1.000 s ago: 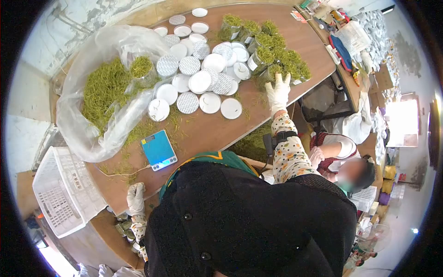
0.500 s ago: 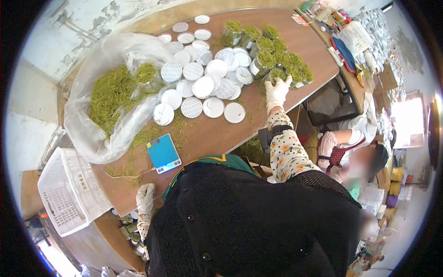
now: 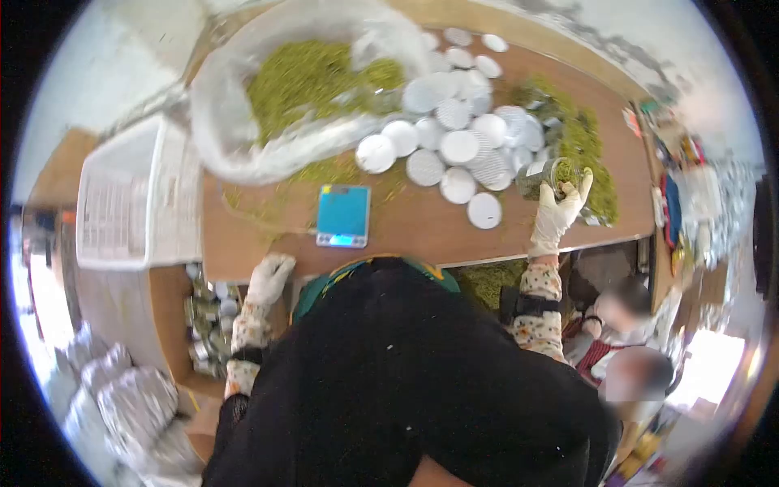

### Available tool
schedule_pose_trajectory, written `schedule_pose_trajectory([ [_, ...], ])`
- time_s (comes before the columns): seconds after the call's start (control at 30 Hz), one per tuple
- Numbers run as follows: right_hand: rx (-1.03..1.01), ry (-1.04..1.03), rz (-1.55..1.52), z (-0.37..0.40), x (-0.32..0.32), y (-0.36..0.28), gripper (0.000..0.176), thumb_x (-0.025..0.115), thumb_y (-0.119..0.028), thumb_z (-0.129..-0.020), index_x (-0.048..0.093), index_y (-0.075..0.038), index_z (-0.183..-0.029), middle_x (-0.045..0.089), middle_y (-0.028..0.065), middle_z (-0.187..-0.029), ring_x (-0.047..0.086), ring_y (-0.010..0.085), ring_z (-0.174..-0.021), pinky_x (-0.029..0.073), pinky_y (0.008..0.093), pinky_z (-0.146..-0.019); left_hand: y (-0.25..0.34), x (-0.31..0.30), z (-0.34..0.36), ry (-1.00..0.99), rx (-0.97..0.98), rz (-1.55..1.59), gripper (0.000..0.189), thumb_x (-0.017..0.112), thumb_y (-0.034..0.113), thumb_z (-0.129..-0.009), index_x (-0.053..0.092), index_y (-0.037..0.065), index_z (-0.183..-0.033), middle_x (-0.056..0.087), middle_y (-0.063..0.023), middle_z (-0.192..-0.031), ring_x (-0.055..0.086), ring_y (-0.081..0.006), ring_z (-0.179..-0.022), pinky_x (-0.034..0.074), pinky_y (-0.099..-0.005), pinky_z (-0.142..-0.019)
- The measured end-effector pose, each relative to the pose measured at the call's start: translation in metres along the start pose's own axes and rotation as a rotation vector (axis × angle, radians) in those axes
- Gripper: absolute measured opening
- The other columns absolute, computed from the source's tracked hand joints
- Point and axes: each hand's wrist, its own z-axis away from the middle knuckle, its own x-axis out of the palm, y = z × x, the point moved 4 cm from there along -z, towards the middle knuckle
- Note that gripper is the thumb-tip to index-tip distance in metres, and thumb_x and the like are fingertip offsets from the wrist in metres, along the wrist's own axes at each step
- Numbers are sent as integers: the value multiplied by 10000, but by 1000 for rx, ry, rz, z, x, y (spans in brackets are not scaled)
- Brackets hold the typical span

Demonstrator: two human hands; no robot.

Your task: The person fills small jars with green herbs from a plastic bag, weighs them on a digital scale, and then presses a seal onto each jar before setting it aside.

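My right hand [image 3: 560, 213], in a white glove, has its fingers around the rim of a clear jar [image 3: 535, 172]. The jar has a white label, lies tilted with its mouth toward the right, and holds thin green strands. Behind it, more filled jars [image 3: 580, 134] stand in a group, blurred. My left hand [image 3: 270, 278], also gloved, is at the table's front edge with its fingers curled together and nothing visible in them. A blue-topped digital scale [image 3: 343, 215] sits on the table to its upper right, display lit.
Many round white lids [image 3: 459, 148] lie mid-table. A clear plastic bag [image 3: 219, 122] of green strands [image 3: 300, 81] is at the back left, beside a white crate [image 3: 138, 195]. Filled jars [image 3: 207, 325] stand below the table's left end. A co-worker [image 3: 600, 357] is at the right.
My view has turned, shifting the table. My right hand, earlier over the front jar among the group, now has a jar tipped over sideways. My left hand is closer to the table's edge.
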Motion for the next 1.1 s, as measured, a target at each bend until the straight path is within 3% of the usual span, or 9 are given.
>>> schedule_pose_trajectory([
  [0.1, -266, -230, -156, 36, 58, -51, 334, 684, 71, -738, 509, 31, -1019, 319, 231, -1513, 419, 324, -1309, 375, 388, -1069, 15, -2, -1, -18, 90, -75, 335, 582, 323, -947, 644, -4, -907, 620, -159, -810, 613, -258, -792, 482, -364, -742],
  [0.17, -51, -455, -179, 75, 104, -51, 380, 774, -24, -691, 572, -3, -1012, 529, 206, -1279, 539, 311, -1151, 430, 417, -988, 3, 1, -4, 1, 97, 39, 261, 621, 268, -935, 670, 12, -932, 628, -113, -820, 608, -212, -792, 485, -332, -748],
  [0.3, -178, -1004, -491, 119, 188, -119, 272, 764, -28, -635, 599, -21, -850, 501, 265, -1360, 479, 403, -1260, 384, 430, -1053, 7, 3, -7, 33, 85, 152, 184, 650, 198, -927, 681, 20, -958, 641, -74, -880, 601, -175, -839, 480, -307, -785],
  [0.37, -459, -922, -426, 133, 212, -128, 260, 768, -51, -621, 614, -28, -829, 466, 254, -1408, 468, 426, -1252, 369, 451, -1058, 7, 3, -4, 33, 80, 145, 174, 655, 185, -927, 680, 18, -966, 645, -67, -903, 597, -167, -859, 478, -303, -803],
  [0.73, -706, -944, -319, 119, 208, -156, 426, 730, -205, -731, 589, -35, -1095, 429, 275, -1420, 490, 456, -1200, 398, 515, -1013, -19, 14, 4, 141, 45, 230, 219, 659, 232, -927, 679, 16, -954, 646, -82, -854, 601, -162, -804, 490, -312, -759],
  [0.8, -120, -1107, -500, 107, 236, -103, 408, 691, -220, -770, 587, -16, -1108, 485, 253, -1360, 513, 429, -1175, 425, 499, -979, -25, 14, 6, 156, 35, 280, 217, 664, 227, -925, 678, 14, -961, 650, -81, -864, 598, -156, -809, 490, -309, -765],
  [0.87, -128, -1076, -330, 84, 243, -79, 412, 662, -213, -797, 577, -1, -1139, 539, 226, -1289, 528, 396, -1161, 446, 477, -955, -31, 12, 4, 184, 8, 343, 214, 668, 220, -923, 678, 11, -969, 655, -80, -876, 597, -153, -815, 492, -307, -772],
  [0.97, -725, -956, 197, 60, 247, -73, 479, 669, -182, -789, 546, -24, -1224, 550, 202, -1276, 520, 382, -1170, 432, 460, -978, -9, 1, 5, 180, -39, 225, 178, 670, 176, -927, 670, 15, -1003, 660, -31, -926, 578, -116, -856, 481, -284, -797],
  [1.1, -1024, -1167, 527, 92, 277, -67, 512, 648, -215, -832, 523, -182, -1327, 459, 162, -1425, 461, 339, -1294, 361, 476, -1073, -8, 1, 2, 219, 20, 178, 202, 657, 206, -922, 683, 16, -987, 669, -101, -913, 621, -189, -872, 491, -315, -818],
])
